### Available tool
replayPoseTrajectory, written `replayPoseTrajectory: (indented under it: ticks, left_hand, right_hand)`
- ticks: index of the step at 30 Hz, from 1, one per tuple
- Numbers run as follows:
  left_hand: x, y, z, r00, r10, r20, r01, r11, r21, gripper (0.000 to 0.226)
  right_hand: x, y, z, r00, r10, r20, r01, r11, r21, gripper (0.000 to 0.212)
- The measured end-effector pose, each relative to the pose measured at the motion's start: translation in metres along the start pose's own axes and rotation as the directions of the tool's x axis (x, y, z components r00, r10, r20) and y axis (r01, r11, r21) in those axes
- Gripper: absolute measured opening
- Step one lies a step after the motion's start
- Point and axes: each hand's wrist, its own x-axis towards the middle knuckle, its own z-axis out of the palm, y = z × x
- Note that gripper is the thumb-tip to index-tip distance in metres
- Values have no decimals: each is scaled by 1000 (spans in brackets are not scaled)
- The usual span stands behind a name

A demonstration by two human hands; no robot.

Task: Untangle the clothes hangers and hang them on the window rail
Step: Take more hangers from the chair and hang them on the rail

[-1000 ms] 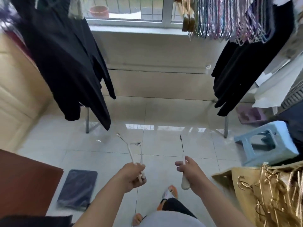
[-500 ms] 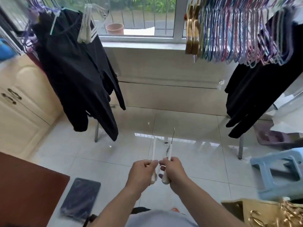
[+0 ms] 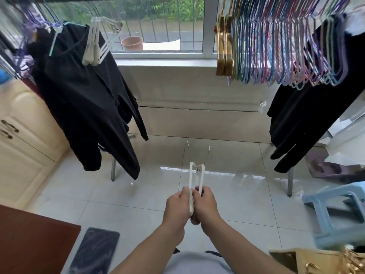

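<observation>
Both our hands meet low at centre, knuckles touching: left hand point(image 3: 178, 206) curls round the lower end of one white hanger point(image 3: 191, 186), right hand point(image 3: 205, 207) curls round the lower end of a second white hanger point(image 3: 201, 179) just beside it. The two white bars rise side by side from our fists, close at the top, and their thin wire hooks point(image 3: 206, 155) curve up and apart above that. Whether the hangers are caught on each other at the top we cannot tell; it is blurred. Up and left of the grip, a small bunch of white hangers point(image 3: 94, 46) hangs against a black garment point(image 3: 83, 107). Up and right of the grip, a dense row of coloured hangers point(image 3: 286, 56) hangs before the window point(image 3: 164, 20), with gold hangers point(image 3: 224, 50) at its near end and another black garment point(image 3: 308, 115) beyond. Right of our hands stands a blue stool point(image 3: 335, 212); below that, at the frame corner, a box of gold hangers point(image 3: 325, 262). Down and left of the grip lies a dark mat point(image 3: 94, 252) on the tiled floor point(image 3: 138, 204).
</observation>
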Motion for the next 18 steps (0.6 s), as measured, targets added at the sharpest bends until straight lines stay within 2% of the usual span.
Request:
replayPoseTrajectory:
  ticks: [4, 8, 10, 12, 14, 16, 18]
  left_hand:
    - [5, -3, -6, 997, 68, -25, -68, 998, -1, 21]
    - [12, -2, -18, 979, 165, -119, -144, 976, 163, 18]
    - [18, -1, -25, 975, 159, -153, -134, 978, 162, 18]
    - [23, 2, -31, 986, 101, -135, -91, 993, 74, 16]
    - [27, 3, -34, 998, 18, -63, -25, 994, -107, 22]
    - [31, 10, -39, 1000, -12, 10, 15, 951, -307, 27]
    - [39, 23, -54, 1000, 16, 20, -6, 892, -451, 28]
  right_hand:
    - [3, -1, -1, 999, -43, 25, 42, 999, 9, 9]
    - [11, -4, -21, 996, -68, -52, 67, 998, -4, 12]
    - [16, -6, -33, 997, -36, -70, 38, 999, 19, 14]
    - [23, -10, -40, 996, -36, -77, 37, 999, 11, 16]
    - [32, -16, -41, 997, -30, -71, 31, 999, 9, 19]
    - [43, -27, -42, 999, 29, -21, -26, 990, 139, 18]
    - [52, -39, -45, 992, 93, 87, -118, 932, 343, 16]
